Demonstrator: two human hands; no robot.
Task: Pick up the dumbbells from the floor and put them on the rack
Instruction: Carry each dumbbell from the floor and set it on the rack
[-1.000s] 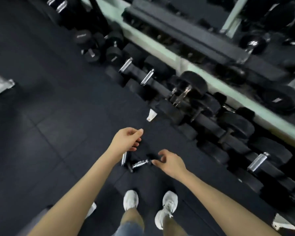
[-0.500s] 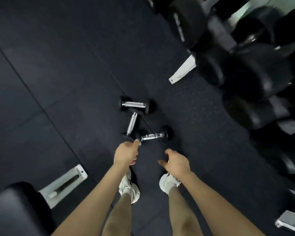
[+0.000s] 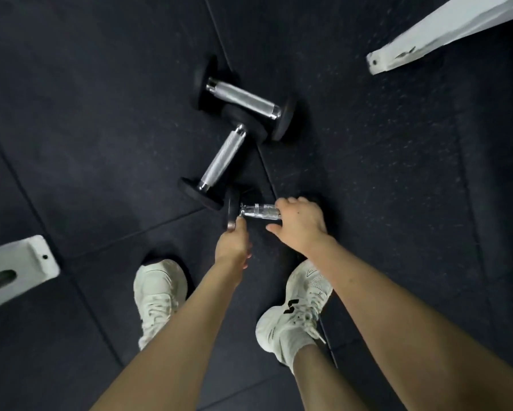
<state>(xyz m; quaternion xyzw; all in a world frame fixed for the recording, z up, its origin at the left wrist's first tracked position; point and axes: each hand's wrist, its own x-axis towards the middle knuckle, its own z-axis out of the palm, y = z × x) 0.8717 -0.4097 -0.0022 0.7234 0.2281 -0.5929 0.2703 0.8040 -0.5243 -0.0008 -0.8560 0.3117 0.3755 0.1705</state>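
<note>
Three dumbbells (image 3: 222, 157) (floor (image 3: 101, 114)), right hand (image 3: 301, 223) round nearest handle (image 3: 258, 215)

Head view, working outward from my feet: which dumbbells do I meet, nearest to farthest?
Nearest chrome-handled black dumbbell, under the right hand → middle chrome-handled black dumbbell, lying diagonally → farthest chrome-handled black dumbbell.

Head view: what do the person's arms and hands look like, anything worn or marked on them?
The left forearm and right forearm are bare, no sleeves in frame. The left hand and right hand have no gloves; no watch, ring or wristband shows. The trainers are white, the right one with a black mark.
</note>
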